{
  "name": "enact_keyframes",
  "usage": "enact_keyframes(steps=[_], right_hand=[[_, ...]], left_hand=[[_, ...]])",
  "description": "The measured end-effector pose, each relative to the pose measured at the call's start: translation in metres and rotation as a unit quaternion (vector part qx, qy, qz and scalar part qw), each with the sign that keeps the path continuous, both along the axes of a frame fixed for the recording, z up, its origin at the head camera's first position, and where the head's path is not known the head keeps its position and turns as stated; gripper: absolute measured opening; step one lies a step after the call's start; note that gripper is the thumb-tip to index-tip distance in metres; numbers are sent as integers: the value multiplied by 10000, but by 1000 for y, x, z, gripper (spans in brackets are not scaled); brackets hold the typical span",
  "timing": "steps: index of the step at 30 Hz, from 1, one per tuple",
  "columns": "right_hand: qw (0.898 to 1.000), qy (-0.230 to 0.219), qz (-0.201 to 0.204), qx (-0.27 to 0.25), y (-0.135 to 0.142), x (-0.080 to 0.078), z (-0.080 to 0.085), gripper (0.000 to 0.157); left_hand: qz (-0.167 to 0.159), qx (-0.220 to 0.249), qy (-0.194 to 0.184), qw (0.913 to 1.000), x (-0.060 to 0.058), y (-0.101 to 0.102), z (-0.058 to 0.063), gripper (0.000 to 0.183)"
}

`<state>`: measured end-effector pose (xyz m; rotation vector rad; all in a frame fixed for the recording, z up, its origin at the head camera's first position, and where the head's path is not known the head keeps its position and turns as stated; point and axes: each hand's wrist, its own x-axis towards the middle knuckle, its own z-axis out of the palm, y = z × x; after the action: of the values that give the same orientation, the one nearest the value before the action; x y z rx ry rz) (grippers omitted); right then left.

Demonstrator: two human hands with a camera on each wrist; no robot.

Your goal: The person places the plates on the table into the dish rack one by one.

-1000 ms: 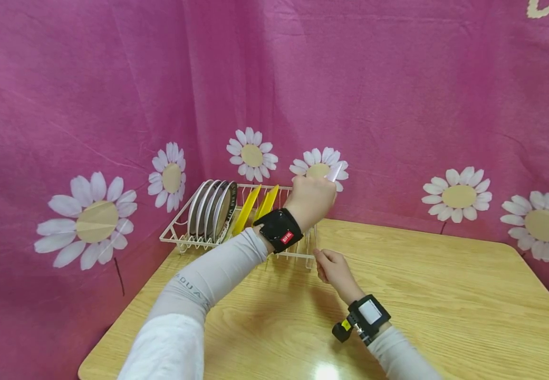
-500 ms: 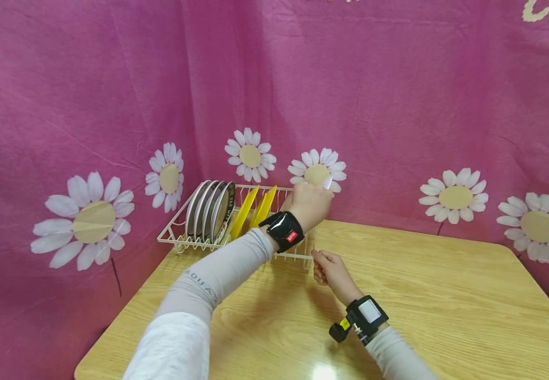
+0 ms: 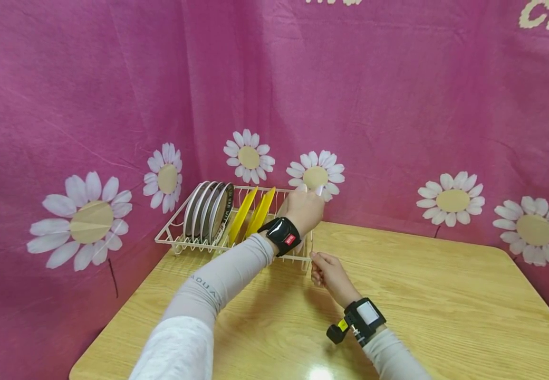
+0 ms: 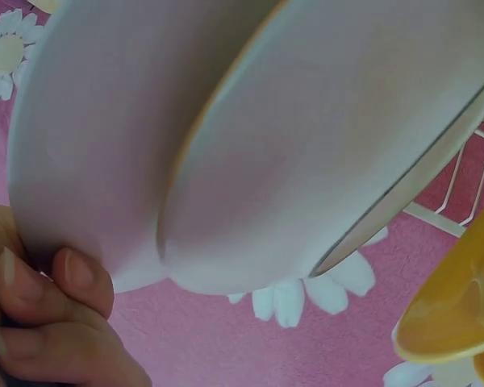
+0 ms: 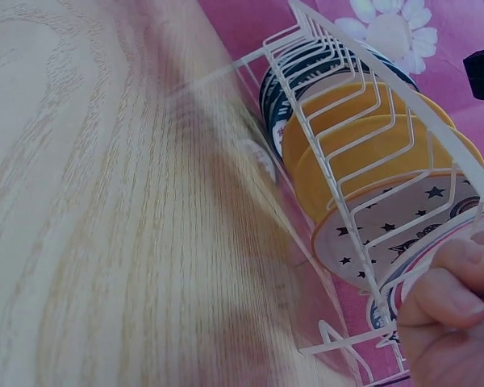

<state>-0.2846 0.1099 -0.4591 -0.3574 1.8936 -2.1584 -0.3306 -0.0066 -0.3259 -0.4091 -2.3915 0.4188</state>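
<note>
My left hand is over the right end of a white wire dish rack. Its curled fingers pinch the rim of a pale plate, seen from its underside in the left wrist view; the head view shows only slivers of it. Close beside it stands another pale plate. My right hand grips the rack's front right corner, fingers curled at the wire. In the right wrist view a plate with stars and a striped plate stand near that hand.
Several dark-patterned plates stand upright at the rack's left end. Two yellow plates lean in its middle. The wooden table extends to the right. A pink cloth with daisies hangs close behind the rack.
My left hand has come down a little toward the rack with the pale plate. My right hand keeps its place at the rack corner. The head view has shifted slightly.
</note>
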Motion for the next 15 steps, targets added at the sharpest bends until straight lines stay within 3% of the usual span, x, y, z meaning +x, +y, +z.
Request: enact_keyframes(steps=[15], right_hand=[[10000,4,-27,6,-1,2,0,38]], left_hand=[[52,369,-479,9982,-6,-3,-8,24]])
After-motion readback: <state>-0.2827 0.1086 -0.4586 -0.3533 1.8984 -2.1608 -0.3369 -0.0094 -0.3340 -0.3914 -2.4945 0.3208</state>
